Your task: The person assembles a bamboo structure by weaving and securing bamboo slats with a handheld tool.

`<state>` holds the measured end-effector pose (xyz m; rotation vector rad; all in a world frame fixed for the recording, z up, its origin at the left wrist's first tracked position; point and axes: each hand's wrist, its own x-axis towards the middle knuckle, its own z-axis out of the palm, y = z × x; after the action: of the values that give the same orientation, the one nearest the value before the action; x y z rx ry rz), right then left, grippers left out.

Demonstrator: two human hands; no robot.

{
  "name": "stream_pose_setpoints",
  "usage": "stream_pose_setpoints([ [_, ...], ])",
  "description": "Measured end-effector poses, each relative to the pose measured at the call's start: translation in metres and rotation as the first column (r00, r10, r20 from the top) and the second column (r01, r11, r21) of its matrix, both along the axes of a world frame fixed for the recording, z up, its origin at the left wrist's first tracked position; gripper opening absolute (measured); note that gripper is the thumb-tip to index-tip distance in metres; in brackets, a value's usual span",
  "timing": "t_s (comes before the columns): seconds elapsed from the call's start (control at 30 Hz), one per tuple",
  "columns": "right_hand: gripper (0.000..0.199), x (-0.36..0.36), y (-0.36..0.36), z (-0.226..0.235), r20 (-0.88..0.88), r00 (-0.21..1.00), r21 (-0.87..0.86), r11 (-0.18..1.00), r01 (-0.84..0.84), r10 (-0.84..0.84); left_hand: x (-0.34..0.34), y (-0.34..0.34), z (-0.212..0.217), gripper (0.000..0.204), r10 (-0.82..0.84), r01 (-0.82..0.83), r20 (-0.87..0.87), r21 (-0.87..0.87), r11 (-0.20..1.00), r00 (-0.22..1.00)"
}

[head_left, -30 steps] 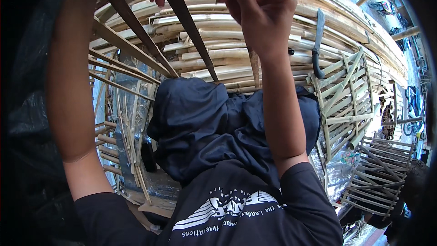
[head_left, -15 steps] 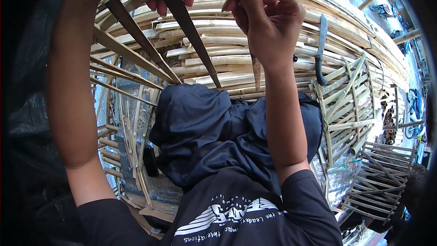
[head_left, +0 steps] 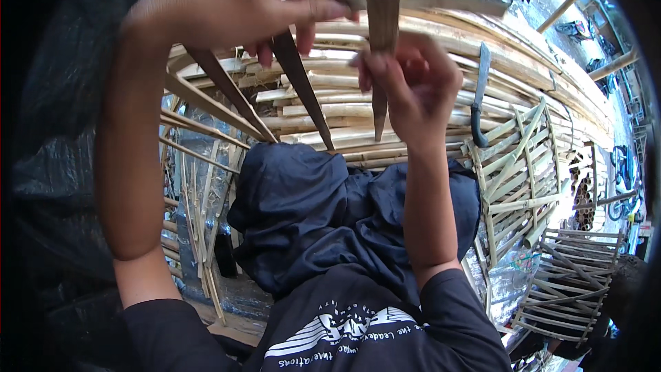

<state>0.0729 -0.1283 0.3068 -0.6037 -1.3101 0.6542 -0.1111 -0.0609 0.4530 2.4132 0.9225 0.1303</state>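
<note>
Looks like mid-weave on the bamboo frame [head_left: 427, 131]: left hand [head_left: 241, 0] pinches one flat bamboo strip [head_left: 441, 1] crosswise, right hand [head_left: 413, 83] grips an upright pointed strip [head_left: 381, 62] against it, so I'd guess threading it through needs steady alignment.

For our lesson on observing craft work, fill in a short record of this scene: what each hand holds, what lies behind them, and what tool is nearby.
Left hand: left hand grips two dark bamboo slats that fan downward.
Right hand: right hand pinches a short pointed bamboo strip, held upright.
Behind: stacked bamboo poles.
Tool: a long knife lies on the poles.
Right side: bamboo lattice frames.
</note>
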Motion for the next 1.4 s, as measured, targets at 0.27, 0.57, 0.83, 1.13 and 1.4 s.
stream_pose_setpoints([
  [0.27,0.02,-0.004,-0.065,-0.001,0.093,0.995,0.146,0.988,-0.05,0.037,-0.018,-0.056,-0.008,0.027,-0.361,0.281,0.076,0.487,0.827,0.929],
  [0.57,0.026,-0.015,-0.112,0.0,0.198,0.976,0.217,0.975,0.051,-0.095,-0.026,-0.116,-0.006,0.033,-0.212,0.225,-0.079,0.237,0.945,0.974],
  [0.83,0.022,-0.014,-0.124,-0.007,0.214,0.977,0.197,0.98,-0.03,-0.013,-0.025,-0.129,-0.008,0.034,-0.186,0.217,-0.146,0.234,0.948,0.972],
  [1.13,0.02,-0.01,-0.115,-0.009,0.227,0.972,0.241,0.971,0.001,-0.057,-0.023,-0.125,-0.009,0.035,-0.189,0.204,-0.085,0.23,0.952,0.978],
  [1.4,0.027,-0.01,-0.111,-0.012,0.184,0.983,0.232,0.971,-0.062,0.019,-0.024,-0.12,-0.007,0.037,-0.194,0.225,-0.155,0.221,0.949,0.969],
])
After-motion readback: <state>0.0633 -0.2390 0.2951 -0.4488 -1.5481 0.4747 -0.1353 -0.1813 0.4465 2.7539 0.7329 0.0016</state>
